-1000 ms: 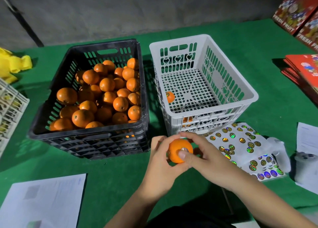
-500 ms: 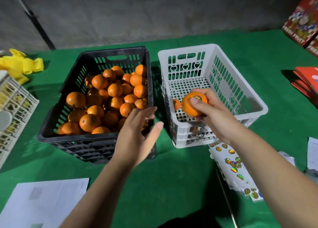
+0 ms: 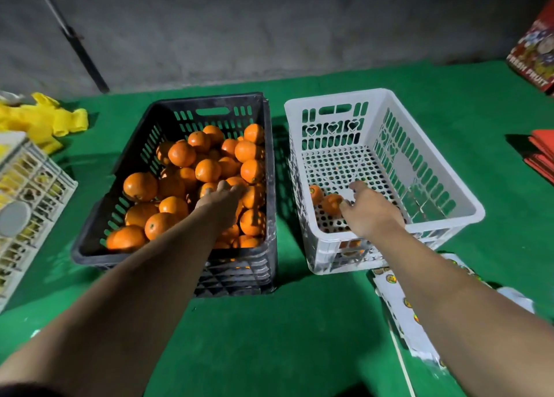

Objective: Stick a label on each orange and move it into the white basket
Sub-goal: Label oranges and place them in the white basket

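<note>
Orange (image 3: 331,203) is set in white basket (image 3: 449,192) by right hand (image 3: 370,213), fingers loose; left hand (image 3: 223,200), grip unclear, should be closed round one fruit in black crate (image 3: 120,168).

Brightness: dim room, with the green table (image 3: 299,321) lit from overhead.
Shadows: dark patches lie between and beside the black crate (image 3: 269,186) and white basket (image 3: 449,192).
Blur: both hands are slightly smeared.
Distortion: wide-angle bending stretches forearms and edges.
Background: grey wall (image 3: 269,21) murky.
</note>
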